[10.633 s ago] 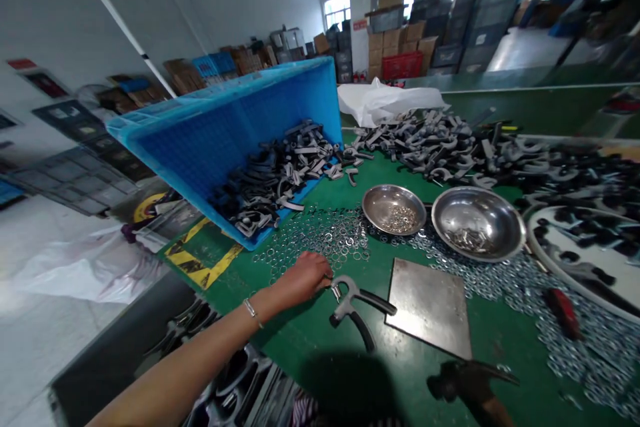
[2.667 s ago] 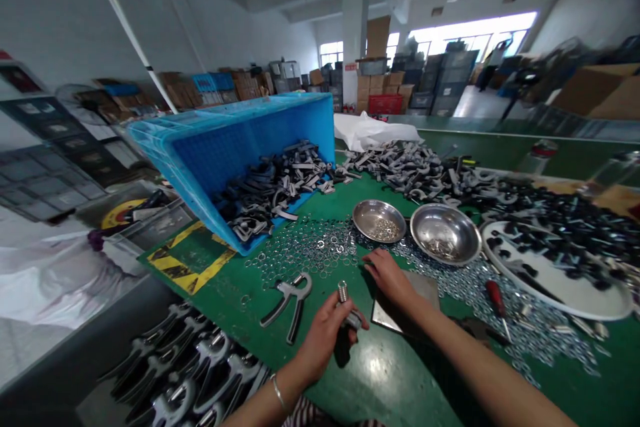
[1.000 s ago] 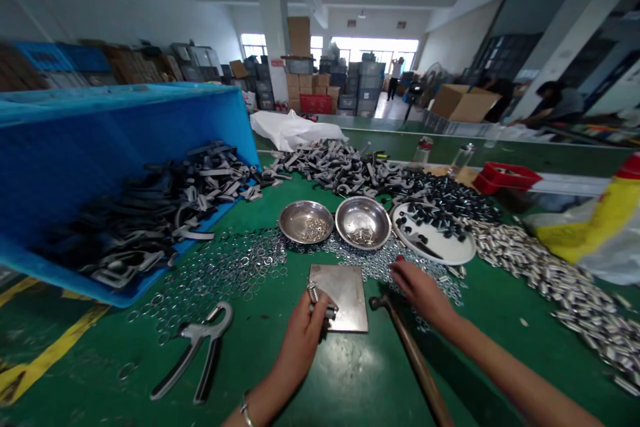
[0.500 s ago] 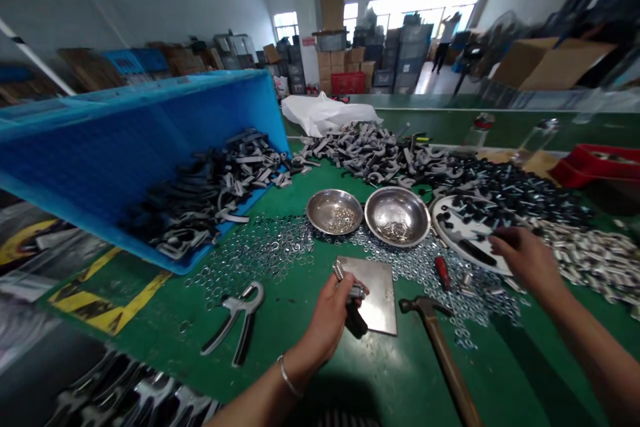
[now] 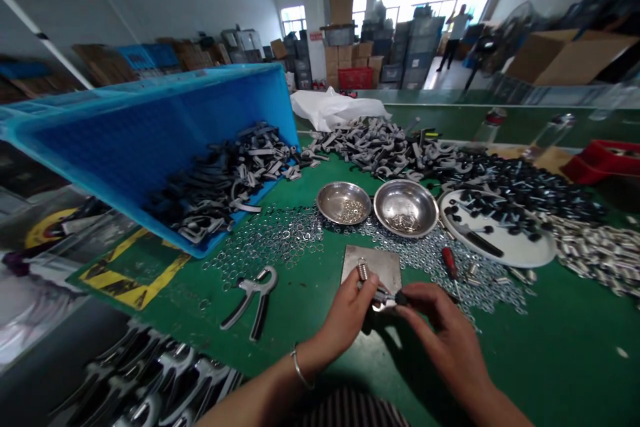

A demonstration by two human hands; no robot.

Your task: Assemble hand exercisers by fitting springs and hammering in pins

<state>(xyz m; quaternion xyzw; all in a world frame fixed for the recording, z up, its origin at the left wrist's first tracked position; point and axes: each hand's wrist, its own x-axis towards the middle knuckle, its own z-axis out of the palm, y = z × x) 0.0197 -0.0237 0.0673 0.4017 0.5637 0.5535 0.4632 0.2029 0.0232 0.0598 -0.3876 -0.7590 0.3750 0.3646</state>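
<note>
My left hand (image 5: 345, 313) is closed around a hand-grip part with a coil spring (image 5: 363, 270) standing out above the thumb. My right hand (image 5: 443, 330) pinches a black knob (image 5: 401, 298) against the metal end of that part. Both hands are over a square metal plate (image 5: 387, 260), and fingers hide much of the piece. An assembled hand grip (image 5: 259, 293) lies to the left on the green table. Beyond my right hand are a red-handled screwdriver (image 5: 449, 263) and a white plate (image 5: 523, 248) bearing black knobs and a dark handle.
Two steel bowls (image 5: 330, 195) (image 5: 424, 203) hold small metal parts, with loose rings (image 5: 280, 240) scattered around them. A tilted blue crate (image 5: 150, 113) of handles stands left. Piles of black knob bolts (image 5: 540, 190) and metal sleeves (image 5: 600, 250) lie right. A person (image 5: 457, 30) stands far back.
My right hand has come from the white plate to my left hand, with a black knob in its fingers. The hammer seen before is now hidden. The view has shifted slightly.
</note>
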